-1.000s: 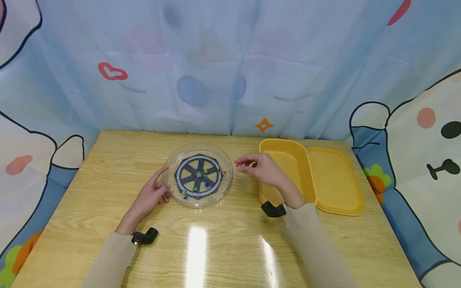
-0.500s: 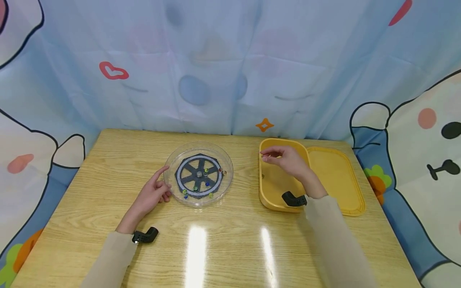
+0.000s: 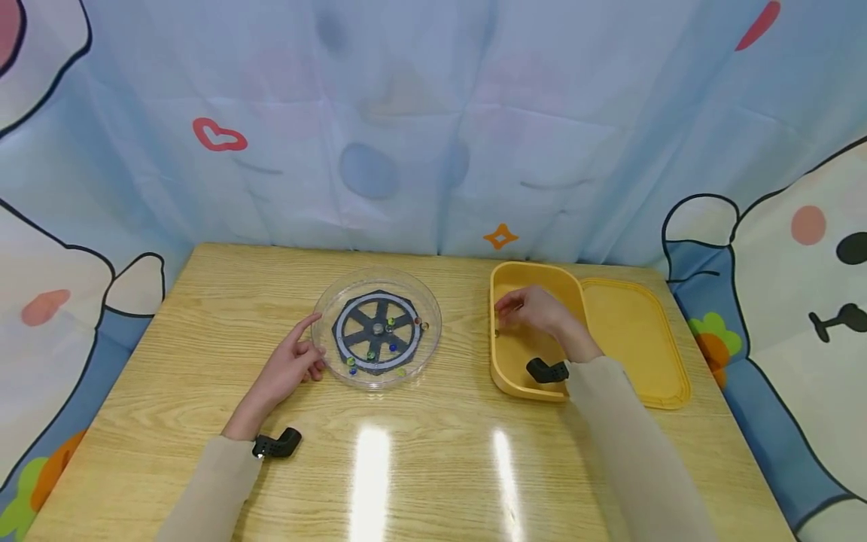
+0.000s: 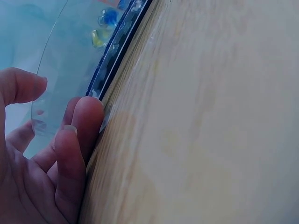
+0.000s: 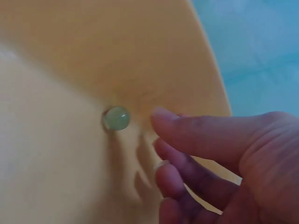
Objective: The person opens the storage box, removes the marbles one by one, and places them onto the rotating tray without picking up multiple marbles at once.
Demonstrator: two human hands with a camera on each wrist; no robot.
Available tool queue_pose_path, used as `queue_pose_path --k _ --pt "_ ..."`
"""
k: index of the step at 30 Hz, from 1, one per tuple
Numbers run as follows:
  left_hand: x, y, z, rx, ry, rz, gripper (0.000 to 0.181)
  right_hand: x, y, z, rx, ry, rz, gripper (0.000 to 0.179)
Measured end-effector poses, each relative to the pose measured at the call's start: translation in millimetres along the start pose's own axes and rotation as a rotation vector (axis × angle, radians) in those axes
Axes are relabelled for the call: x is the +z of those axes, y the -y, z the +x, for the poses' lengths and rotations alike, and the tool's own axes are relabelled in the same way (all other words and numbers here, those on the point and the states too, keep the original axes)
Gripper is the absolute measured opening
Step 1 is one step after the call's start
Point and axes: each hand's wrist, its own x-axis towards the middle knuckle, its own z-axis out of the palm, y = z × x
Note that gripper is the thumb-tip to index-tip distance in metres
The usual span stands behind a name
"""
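A clear round dish (image 3: 428,301) stands on the table with several coloured glass marbles (image 3: 393,348) in it. Through its base shows a dark wheel-like hexagon (image 3: 339,320) with a pale ring. My left hand (image 3: 287,365) rests at the dish's left side, index finger along the rim and the other fingers loosely bent, as the left wrist view shows. My right hand (image 3: 538,310) reaches down into the yellow box (image 3: 497,373). In the right wrist view a greenish marble (image 5: 117,118) lies by the box wall, a small gap from the thumb and fingertips, which hold nothing.
A flat yellow lid (image 3: 633,339) lies right of the box, partly behind it. Everything stands on a wooden table (image 3: 433,467), with a blue cartoon-patterned cloth (image 3: 433,128) hanging along its back edge.
My right hand has moved from beside the dish to the right, over the yellow box, then down into it. The left hand has kept its place at the dish.
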Motion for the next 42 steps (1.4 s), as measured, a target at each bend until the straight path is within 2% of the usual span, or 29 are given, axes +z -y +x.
queue_pose_path --k 4,8,12,13,15,19,26,32,42 --pt "1.8 -0.4 0.3 -0.002 0.0 0.008 0.064 2.5 -6.4 2.8 0.043 0.06 0.002 0.034" --pt "1.6 -0.7 0.6 -0.005 0.006 0.003 0.063 4.6 -7.3 3.8 0.046 0.088 -0.014 0.038" --pt "2.3 -16.3 -5.7 -0.009 0.015 0.001 0.062 6.2 -6.5 5.7 0.032 0.104 -0.063 0.034" --pt "2.1 -16.5 -5.7 -0.011 0.014 0.003 0.062 6.4 -6.0 6.5 0.029 0.109 -0.072 0.032" --pt "1.5 -15.5 -5.9 -0.009 0.008 0.011 0.062 6.6 -5.7 8.3 0.018 0.116 -0.081 0.028" --pt "0.6 2.2 -0.1 -0.01 -0.008 0.016 0.062 6.5 -8.3 12.0 -0.002 0.121 -0.073 0.022" --pt "2.2 1.4 -0.1 -0.005 -0.012 0.009 0.062 4.3 -12.0 12.7 0.029 0.101 -0.059 0.014" --pt "2.0 2.8 1.7 -0.006 -0.01 0.01 0.062 2.8 -12.3 12.9 0.018 0.098 -0.085 0.013" --pt "1.9 3.4 1.2 -0.015 -0.016 0.026 0.061 -2.3 -9.5 3.2 -0.004 0.076 -0.041 0.02"
